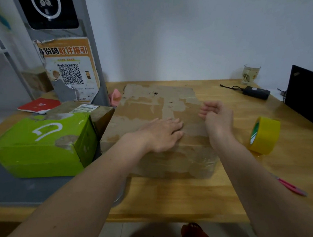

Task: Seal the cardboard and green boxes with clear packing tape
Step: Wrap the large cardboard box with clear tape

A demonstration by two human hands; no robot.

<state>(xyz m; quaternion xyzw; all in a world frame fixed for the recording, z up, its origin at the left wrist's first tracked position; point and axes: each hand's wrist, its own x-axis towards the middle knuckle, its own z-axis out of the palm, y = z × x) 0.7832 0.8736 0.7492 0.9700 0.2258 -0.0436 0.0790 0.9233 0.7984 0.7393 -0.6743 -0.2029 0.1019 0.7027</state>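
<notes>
The left hand [166, 133] lies flat, fingers straight and together, pressing the top of the cardboard box [153, 107] at the middle of the wooden table [192, 198]. The right hand [217, 116] hovers over the box's right part, fingers loosely curled; whether it pinches clear tape I cannot tell. Any tape there could wrinkle or stick crooked if pulled slack. The green box [45, 143] sits at the table's left edge, touching the cardboard box. The tape roll [264, 135] stands on edge toward the right edge and might roll. Pink scissors [290, 187] lie near the front right corner; a glass [251, 73], charger [256, 92] and laptop [309, 94] sit along the back right, against a white wall.
</notes>
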